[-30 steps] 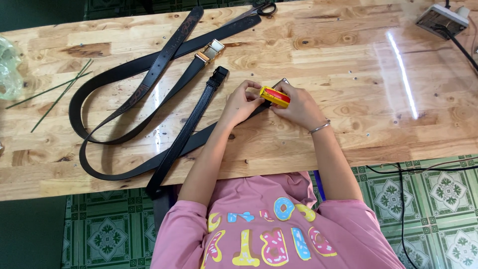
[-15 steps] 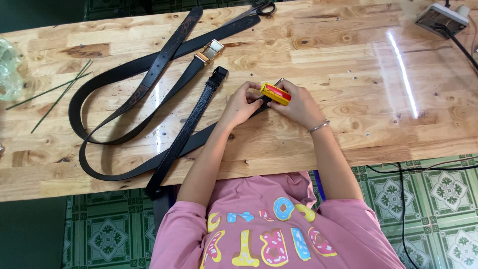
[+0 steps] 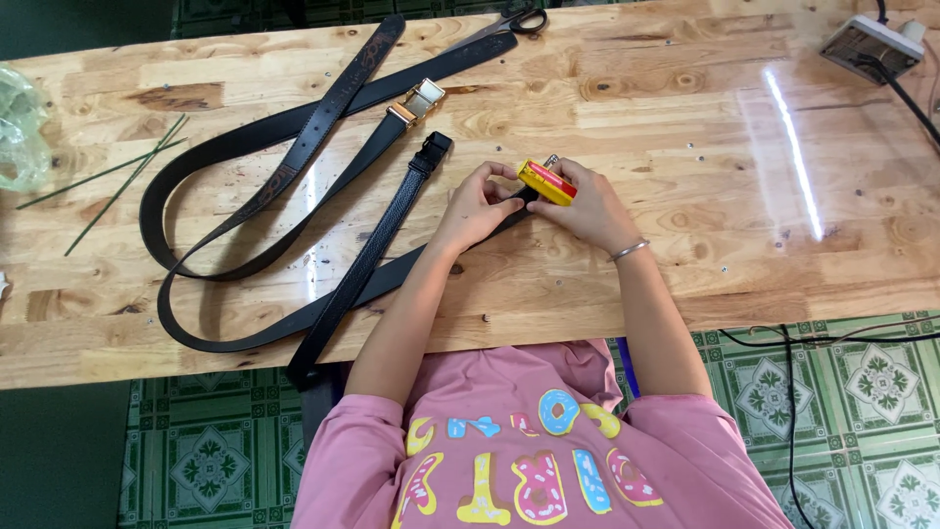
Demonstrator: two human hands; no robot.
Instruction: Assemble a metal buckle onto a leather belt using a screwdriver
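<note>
Bench: pale wooden top (image 3: 685,284) with a glossy sheen, running across the whole view; green patterned floor tiles (image 3: 852,392) show below its near edge.
Belts: three black straps lie on the left half of the bench. A long smooth belt (image 3: 196,235) loops round in a wide curve. A second one, with a gold buckle (image 3: 419,100), crosses it. A textured belt (image 3: 377,245) with a black buckle runs diagonally from mid-bench down over the near edge.
Strap under my hands: a dark strap end (image 3: 514,211) passes beneath both hands, touching them; which belt it belongs to I cannot tell.
Left hand: my left hand (image 3: 477,204) rests on that strap, fingers curled, fingertips touching the near end of the lighter.
Right hand: my right hand (image 3: 586,206) is closed round the lighter, a thin bangle (image 3: 630,251) on the wrist.
Lighter: small yellow and red lighter (image 3: 546,182), gripped between the fingers of my right hand, just above the strap, near the middle of the bench.
Sticks: thin green stems (image 3: 117,176) lie well apart on the left, near a clear plastic bag (image 3: 20,127) at the edge.
Scissors: black handles (image 3: 519,18) at the far edge.
Power strip: grey block (image 3: 871,44) with a cable at the far right corner.
</note>
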